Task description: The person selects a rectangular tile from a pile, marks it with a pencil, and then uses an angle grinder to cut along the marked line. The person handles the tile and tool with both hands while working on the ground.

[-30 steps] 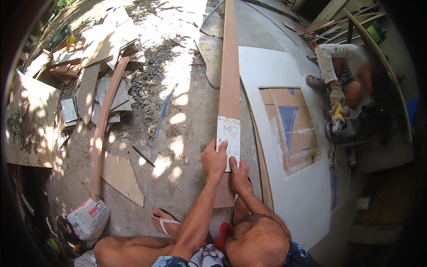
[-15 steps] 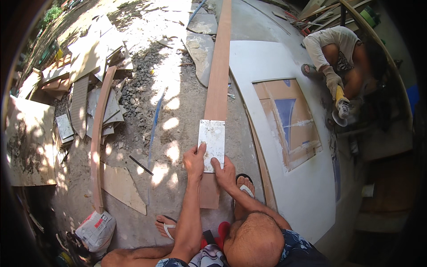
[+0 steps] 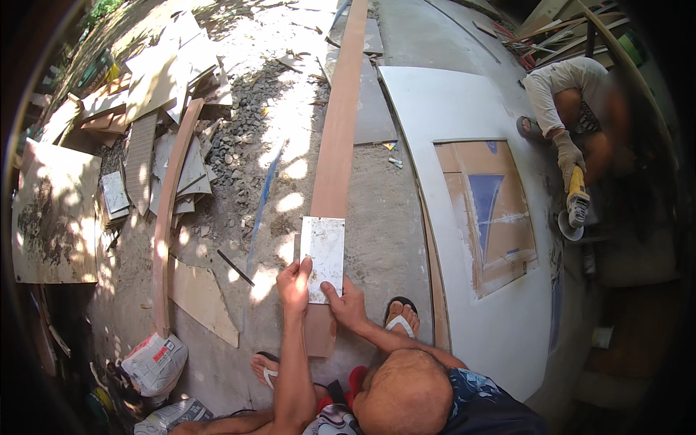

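Dappled sunlight falls across a bare concrete yard floor (image 3: 377, 217), with bright patches between leaf shadows. To the left, a heap of grey gravel (image 3: 246, 109) lies among stacked offcuts of board (image 3: 152, 87) and a curved strip of wood (image 3: 170, 210). A stained panel (image 3: 54, 210) leans at the far left edge. A big white sheet (image 3: 449, 101) covers the ground to the right. Crumpled sacks (image 3: 156, 362) sit at the lower left, and timber scraps (image 3: 551, 29) are piled at the top right.
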The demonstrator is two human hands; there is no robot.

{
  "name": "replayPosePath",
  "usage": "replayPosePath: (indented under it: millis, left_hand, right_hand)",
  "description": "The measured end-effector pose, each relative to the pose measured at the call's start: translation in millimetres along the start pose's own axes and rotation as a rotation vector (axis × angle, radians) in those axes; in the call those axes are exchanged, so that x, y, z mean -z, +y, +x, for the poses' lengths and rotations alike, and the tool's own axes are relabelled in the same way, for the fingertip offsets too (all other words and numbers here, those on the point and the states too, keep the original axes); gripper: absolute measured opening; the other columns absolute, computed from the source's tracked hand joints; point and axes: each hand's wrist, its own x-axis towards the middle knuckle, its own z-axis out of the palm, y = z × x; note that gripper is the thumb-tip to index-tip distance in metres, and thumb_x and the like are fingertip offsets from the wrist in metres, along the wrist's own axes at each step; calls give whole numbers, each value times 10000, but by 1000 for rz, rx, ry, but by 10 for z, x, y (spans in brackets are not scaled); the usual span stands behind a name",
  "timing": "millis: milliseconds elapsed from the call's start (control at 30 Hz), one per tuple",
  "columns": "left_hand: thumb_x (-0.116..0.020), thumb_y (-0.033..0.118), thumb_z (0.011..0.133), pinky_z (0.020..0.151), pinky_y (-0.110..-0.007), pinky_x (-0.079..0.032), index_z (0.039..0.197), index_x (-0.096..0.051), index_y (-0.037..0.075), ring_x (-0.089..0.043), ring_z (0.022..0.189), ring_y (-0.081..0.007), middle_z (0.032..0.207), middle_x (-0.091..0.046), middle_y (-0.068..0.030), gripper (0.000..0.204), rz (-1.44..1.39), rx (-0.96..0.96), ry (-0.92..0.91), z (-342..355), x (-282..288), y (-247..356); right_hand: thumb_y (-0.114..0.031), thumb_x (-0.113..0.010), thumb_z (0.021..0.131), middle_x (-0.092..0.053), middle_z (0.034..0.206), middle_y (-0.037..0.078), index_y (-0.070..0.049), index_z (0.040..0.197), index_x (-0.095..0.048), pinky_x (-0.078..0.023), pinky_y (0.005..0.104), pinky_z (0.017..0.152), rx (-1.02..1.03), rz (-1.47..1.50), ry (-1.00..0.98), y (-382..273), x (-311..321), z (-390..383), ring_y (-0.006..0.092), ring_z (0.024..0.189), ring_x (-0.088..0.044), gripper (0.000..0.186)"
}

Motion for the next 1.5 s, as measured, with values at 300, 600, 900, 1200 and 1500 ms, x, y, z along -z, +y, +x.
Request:
replayPosePath:
  millis: [300,600,900,1200,1500]
  left_hand:
    - [-770,387,947,730,-519,-537,991,-819,40,-695,736,-468,775,-741,-233,354,1045,-463,354,370,29,-45]
    - [-824,323,911,818,-429,-592,1091,-790,-10,-800,889,-313,940,-817,-192,380,665,-45,78,382,-18,160]
    - [-915,325,786,783,-403,-583,1020,-780,-4,-763,821,-275,874,-787,-133,426,815,113,12,0,277,201]
    - [-952,365,739,757,-415,-569,928,-737,22,-745,814,-264,864,-770,-136,447,862,272,-56,15,655,28]
    - [-979,371,775,651,-307,-524,918,-685,12,-615,705,-103,776,-671,1,485,789,309,16,169,644,256]
  right_hand:
    - [-546,-560,1074,-766,938,286,8,1129,-752,-577,588,816,-184,-692,-425,-226,220,561,518,898,-741,589]
    - [-484,-528,1084,-744,928,302,34,1001,-761,-550,590,845,-148,-489,-436,179,293,620,512,905,-718,574]
    - [-580,-583,1028,-774,1027,281,7,1035,-806,-565,576,880,-347,-643,-817,22,385,446,473,1016,-744,628]
    - [-507,-611,1052,-698,570,100,-2,760,-785,-598,472,701,-334,-414,-853,246,276,271,309,585,-739,609]
    - [-659,-575,1031,-691,586,72,-39,718,-751,-575,422,623,-212,-426,-920,179,65,541,248,540,-707,716]
